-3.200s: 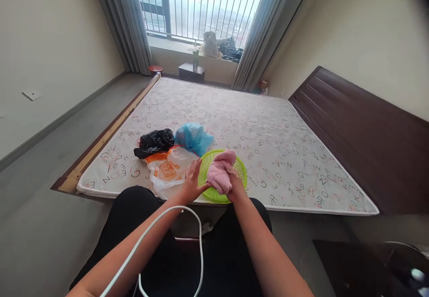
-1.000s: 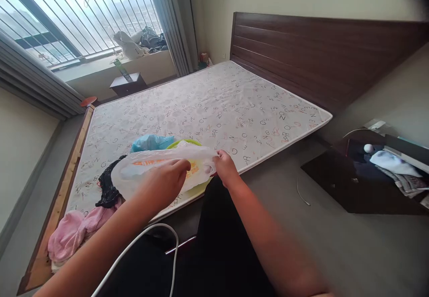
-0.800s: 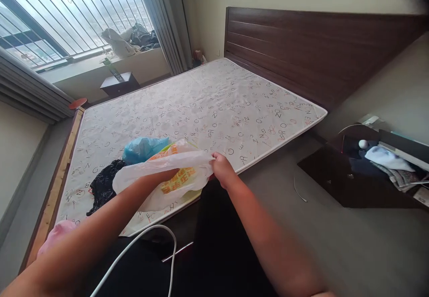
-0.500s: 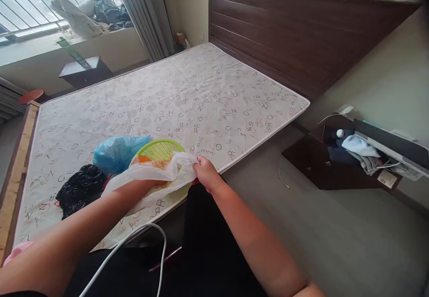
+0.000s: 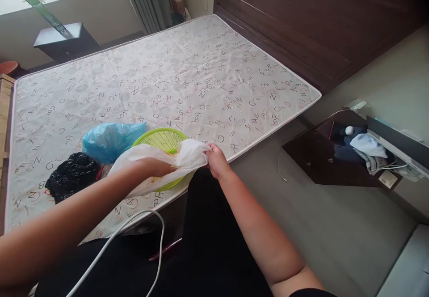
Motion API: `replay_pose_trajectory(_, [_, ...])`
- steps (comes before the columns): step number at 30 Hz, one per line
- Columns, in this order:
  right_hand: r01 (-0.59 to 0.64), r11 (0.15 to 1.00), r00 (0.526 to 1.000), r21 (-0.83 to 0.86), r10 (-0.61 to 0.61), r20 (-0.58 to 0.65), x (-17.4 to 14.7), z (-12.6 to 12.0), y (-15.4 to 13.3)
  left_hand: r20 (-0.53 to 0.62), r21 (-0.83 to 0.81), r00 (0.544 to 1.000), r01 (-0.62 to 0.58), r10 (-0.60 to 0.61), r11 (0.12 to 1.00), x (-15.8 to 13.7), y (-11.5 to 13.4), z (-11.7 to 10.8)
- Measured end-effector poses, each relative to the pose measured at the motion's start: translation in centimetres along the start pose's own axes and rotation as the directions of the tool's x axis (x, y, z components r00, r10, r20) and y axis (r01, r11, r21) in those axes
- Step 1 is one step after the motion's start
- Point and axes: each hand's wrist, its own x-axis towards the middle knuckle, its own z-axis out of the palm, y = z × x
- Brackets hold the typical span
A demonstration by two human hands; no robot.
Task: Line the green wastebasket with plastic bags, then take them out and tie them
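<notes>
My right hand (image 5: 217, 161) pinches the edge of a thin white plastic bag (image 5: 191, 152). My left hand (image 5: 159, 167) reaches into the bag's opening, and its fingers are hidden in the plastic. Under and behind the bag a lime-green slatted basket (image 5: 162, 132) sits on the mattress near its edge. Small bits of orange-yellow show through the plastic, too covered to name. A tied blue plastic bag (image 5: 112, 140) lies left of the basket. Closer to my left forearm rests a crumpled black plastic bag (image 5: 72, 174).
The bare, letter-printed mattress (image 5: 187, 82) stretches to a dark wooden headboard (image 5: 301, 24). A white cable (image 5: 130, 227) loops across my lap. On the right, a dark low table (image 5: 308, 154) holds clothes and a monitor. A nightstand (image 5: 63, 40) stands beyond the bed.
My left hand has drawn partly out of the white bag, showing more of its back. The orange patch by the basket is now covered. The view has tilted downward.
</notes>
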Motion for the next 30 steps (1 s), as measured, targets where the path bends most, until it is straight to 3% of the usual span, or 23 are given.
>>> replay_pose_trajectory(3, [0.015, 0.996, 0.998, -0.089, -0.021, -0.066, 0.8, -1.7, -1.0, 0.156, 0.148, 0.987, 0.019, -0.042, 0.989, -2.1, -2.3, -2.4])
replay_pose_trajectory(5, [0.069, 0.958, 0.984, -0.28, -0.11, -0.136, 0.1, -2.1, -1.9, 0.105, 0.214, 0.993, 0.026, -0.049, 0.977, -4.4, -4.2, -3.4])
replay_pose_trajectory(7, [0.202, 0.821, 0.916, -0.533, -0.351, -0.193, -1.9, -1.4, -2.8, 0.007, 0.183, 1.0, 0.008, -0.009, 0.983, -6.7, -5.6, -3.7])
replay_pose_trajectory(8, [0.29, 0.699, 0.848, -0.654, -0.505, -0.164, -3.3, -0.6, -3.1, -0.008, 0.142, 1.0, -0.025, 0.026, 0.99, -7.6, -6.0, -3.6])
replay_pose_trajectory(10, [0.483, 0.373, 0.691, -0.792, -0.718, 0.083, -6.4, 1.6, -3.6, 0.03, 0.031, 0.993, -0.112, 0.111, 0.993, -8.9, -6.1, -2.9])
replay_pose_trajectory(11, [0.587, 0.208, 0.634, -0.782, -0.719, 0.284, -7.7, 2.8, -3.6, 0.058, -0.02, 0.987, -0.151, 0.152, 0.988, -9.1, -5.9, -2.5])
replay_pose_trajectory(13, [0.776, -0.037, 0.519, -0.63, -0.53, 0.67, -9.3, 4.9, -3.2, 0.097, -0.079, 0.974, -0.199, 0.206, 0.977, -9.3, -5.2, -1.7])
replay_pose_trajectory(15, [0.864, -0.145, 0.439, -0.483, -0.253, 0.862, -9.3, 6.0, -2.5, 0.147, -0.096, 0.96, -0.227, 0.24, 0.969, -9.2, -4.7, -1.4])
replay_pose_trajectory(17, [0.863, -0.2, 0.46, -0.464, -0.069, 0.885, -8.2, 5.9, -1.9, 0.216, -0.095, 0.94, -0.248, 0.263, 0.964, -9.2, -4.7, -1.3])
replay_pose_trajectory(20, [0.819, -0.261, 0.533, -0.511, 0.016, 0.846, -6.3, 4.7, -1.6, 0.221, -0.072, 0.937, -0.262, 0.272, 0.962, -9.4, -5.4, -1.3])
replay_pose_trajectory(23, [0.774, -0.367, 0.554, -0.515, -0.001, 0.833, -5.5, 3.7, -1.6, 0.168, -0.062, 0.954, -0.243, 0.25, 0.968, -9.1, -6.2, -1.2])
replay_pose_trajectory(27, [0.6, -0.554, 0.649, -0.577, -0.084, 0.756, -4.3, 2.9, -1.1, 0.108, 0.039, 0.96, -0.263, 0.257, 0.964, -7.9, -6.8, -0.6])
replay_pose_trajectory(30, [0.53, -0.531, 0.681, -0.661, -0.199, 0.705, -2.4, 1.7, 0.2, -0.112, 0.126, 0.958, -0.251, 0.265, 0.96, -7.8, -7.9, 1.0])
